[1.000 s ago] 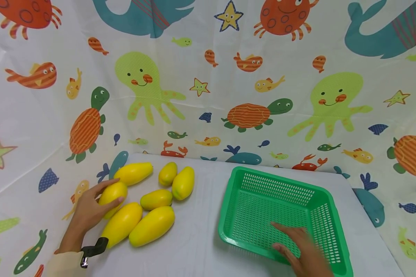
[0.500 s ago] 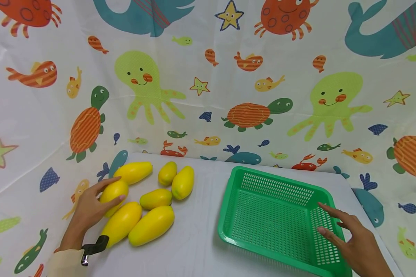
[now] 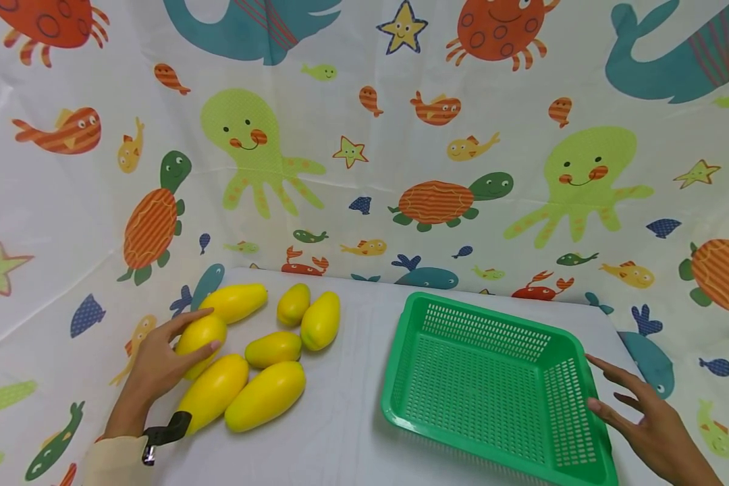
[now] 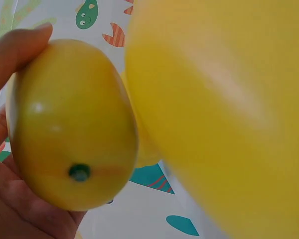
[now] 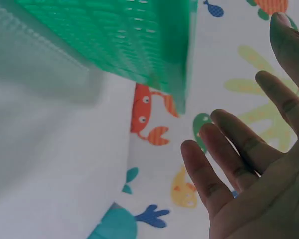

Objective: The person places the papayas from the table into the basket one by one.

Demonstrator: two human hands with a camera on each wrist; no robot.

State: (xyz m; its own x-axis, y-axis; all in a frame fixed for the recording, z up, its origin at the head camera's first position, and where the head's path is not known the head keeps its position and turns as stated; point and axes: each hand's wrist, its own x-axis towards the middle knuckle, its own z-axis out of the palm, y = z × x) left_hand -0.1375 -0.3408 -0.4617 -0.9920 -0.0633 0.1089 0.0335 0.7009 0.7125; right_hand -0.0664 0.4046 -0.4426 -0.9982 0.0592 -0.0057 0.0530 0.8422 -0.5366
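My left hand grips a smooth yellow papaya-like fruit, thumb on the near side and fingers at the back. In the left wrist view that fruit shows its small dark green stem end. A larger yellow fruit fills the right of the same view. At the far right of the head view, my right hand hovers beside the right rim of a green plastic basket, fingers spread loosely and holding nothing. The right wrist view shows a gap between its fingertips and the basket side.
Several more yellow fruits lie around the left hand, including long ones near it and at the back. White cloth covers the table between fruits and basket. A curtain printed with sea animals hangs behind and at both sides.
My right hand has moved right, from over the inside of the basket to just outside its right rim. The left hand keeps its grip on the fruit, almost still.
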